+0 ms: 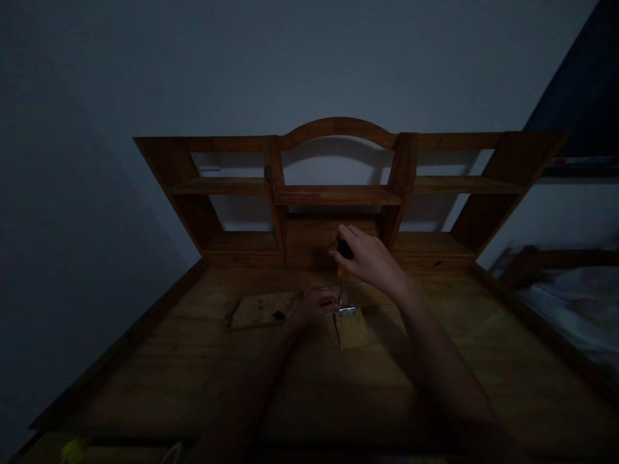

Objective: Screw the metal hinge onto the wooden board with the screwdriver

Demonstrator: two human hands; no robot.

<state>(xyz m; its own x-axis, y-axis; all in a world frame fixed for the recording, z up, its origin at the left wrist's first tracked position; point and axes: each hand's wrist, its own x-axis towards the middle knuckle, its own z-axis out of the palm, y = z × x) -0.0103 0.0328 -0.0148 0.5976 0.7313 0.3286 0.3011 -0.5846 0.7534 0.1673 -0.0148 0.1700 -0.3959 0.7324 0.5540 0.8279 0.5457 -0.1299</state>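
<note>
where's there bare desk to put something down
Bare desktop shows right of the right forearm, up to the desk's right edge, and left of the flat tan piece. The middle looks crowded: the right hand grips a screwdriver over a small metal piece, the left hand beside it.

The right hand point(366, 254) grips a screwdriver point(342, 272), its shaft pointing down at a metal hinge point(347, 310). From the hinge, the left hand point(315, 305) is at nine o'clock, a thin wooden piece point(353, 332) at six, the desk hutch point(338, 195) at twelve.
</note>
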